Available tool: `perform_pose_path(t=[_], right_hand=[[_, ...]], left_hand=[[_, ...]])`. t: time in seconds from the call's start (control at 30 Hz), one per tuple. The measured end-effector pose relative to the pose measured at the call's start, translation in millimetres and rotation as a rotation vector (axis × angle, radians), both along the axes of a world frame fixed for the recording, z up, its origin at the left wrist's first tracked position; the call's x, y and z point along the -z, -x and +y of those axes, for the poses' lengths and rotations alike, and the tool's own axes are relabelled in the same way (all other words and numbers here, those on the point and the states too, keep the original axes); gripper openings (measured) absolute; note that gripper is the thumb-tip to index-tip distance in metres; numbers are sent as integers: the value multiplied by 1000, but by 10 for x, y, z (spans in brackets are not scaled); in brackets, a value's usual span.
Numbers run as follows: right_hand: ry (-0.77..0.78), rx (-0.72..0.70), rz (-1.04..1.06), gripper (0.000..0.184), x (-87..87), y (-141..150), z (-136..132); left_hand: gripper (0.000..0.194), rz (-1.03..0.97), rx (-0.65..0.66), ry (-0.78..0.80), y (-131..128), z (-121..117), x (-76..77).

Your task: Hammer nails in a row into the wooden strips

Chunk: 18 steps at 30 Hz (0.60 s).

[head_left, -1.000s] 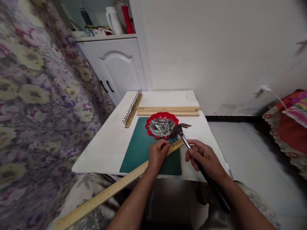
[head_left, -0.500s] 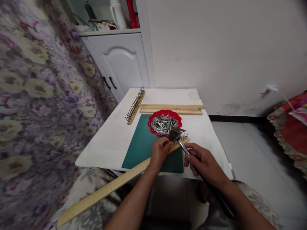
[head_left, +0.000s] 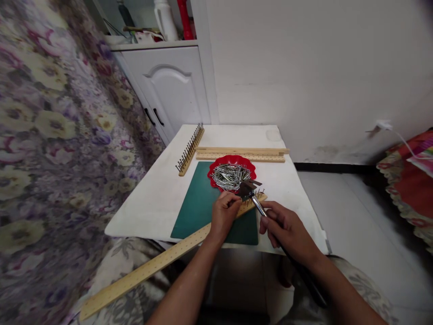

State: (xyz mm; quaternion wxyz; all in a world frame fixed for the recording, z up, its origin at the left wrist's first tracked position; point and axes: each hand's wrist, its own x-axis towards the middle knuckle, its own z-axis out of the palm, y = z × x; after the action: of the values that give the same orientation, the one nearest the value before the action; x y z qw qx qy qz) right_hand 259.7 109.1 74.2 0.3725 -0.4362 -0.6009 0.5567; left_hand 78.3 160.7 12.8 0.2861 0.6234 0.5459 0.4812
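My right hand (head_left: 286, 228) is closed round the handle of a claw hammer (head_left: 260, 206). The hammer's dark head hovers at my left fingertips, beside a few upright nails (head_left: 259, 194) in the far end of a long wooden board (head_left: 162, 258). With fingertips pinched together, my left hand (head_left: 223, 214) rests at that board, on a nail mostly hidden by the fingers and hammer head. Rows of small holes run along the board, which slants from my lap up onto a green mat (head_left: 192, 203). Just beyond sits a red scalloped dish (head_left: 212, 180) heaped with loose nails (head_left: 227, 176).
At the table's (head_left: 145, 198) far left lies a wooden strip studded with upright nails (head_left: 190, 151). Several drilled wooden strips (head_left: 240, 155) lie behind the dish. A floral curtain (head_left: 67, 135) hangs at left, and a white cabinet (head_left: 169, 90) and wall stand behind.
Almost nothing differs. Both hands, the hammer and the board keep their places, with the whole view shifted very slightly left.
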Motion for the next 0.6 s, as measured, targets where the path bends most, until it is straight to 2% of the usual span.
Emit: perform_pose_path(t=[0.6], right_hand=[[15, 7, -11, 32, 17, -1, 16]], left_hand=[[10, 109, 17, -9, -11, 10, 7]])
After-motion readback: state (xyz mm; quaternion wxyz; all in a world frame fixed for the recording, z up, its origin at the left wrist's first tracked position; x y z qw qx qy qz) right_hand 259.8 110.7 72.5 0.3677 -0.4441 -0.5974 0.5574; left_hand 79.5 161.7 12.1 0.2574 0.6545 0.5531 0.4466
